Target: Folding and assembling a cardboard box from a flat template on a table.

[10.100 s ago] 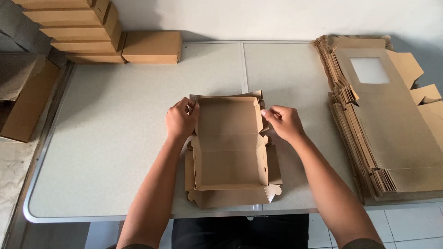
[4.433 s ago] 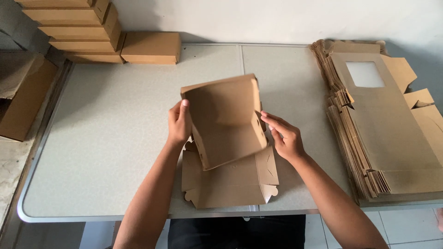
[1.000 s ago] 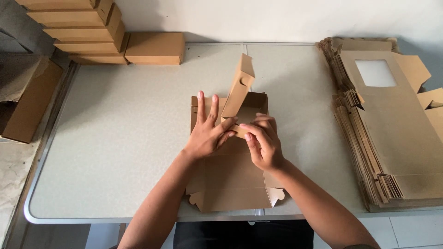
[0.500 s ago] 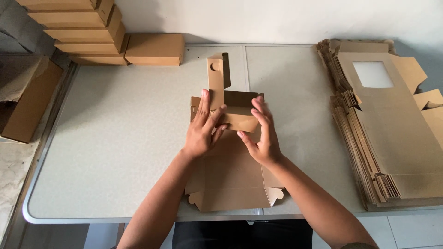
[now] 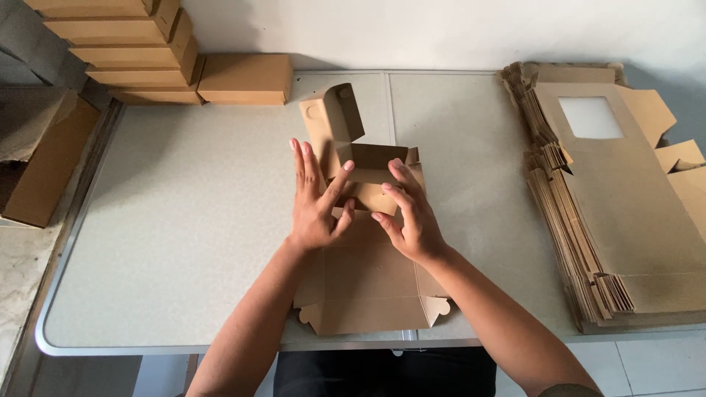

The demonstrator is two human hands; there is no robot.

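Observation:
A brown cardboard box blank point(image 5: 368, 287) lies partly folded on the grey table point(image 5: 184, 242) in front of me. My left hand point(image 5: 316, 198) rests flat on its left side with fingers spread, thumb touching a folded inner panel point(image 5: 375, 176). My right hand point(image 5: 408, 217) presses that panel down with curled fingers. A side flap point(image 5: 332, 117) with a round notch stands up at the far left of the box. The near flaps of the blank lie flat at the table's front edge.
A tall stack of flat box blanks point(image 5: 618, 206), the top one with a clear window, fills the right side. Finished closed boxes point(image 5: 243, 77) are stacked at the back left. More cardboard point(image 5: 40, 169) lies off the table's left edge.
The upright side flap has swung left and tilted away. My left hand has flattened with fingers spread, and my right hand has shifted slightly down on the folded panel.

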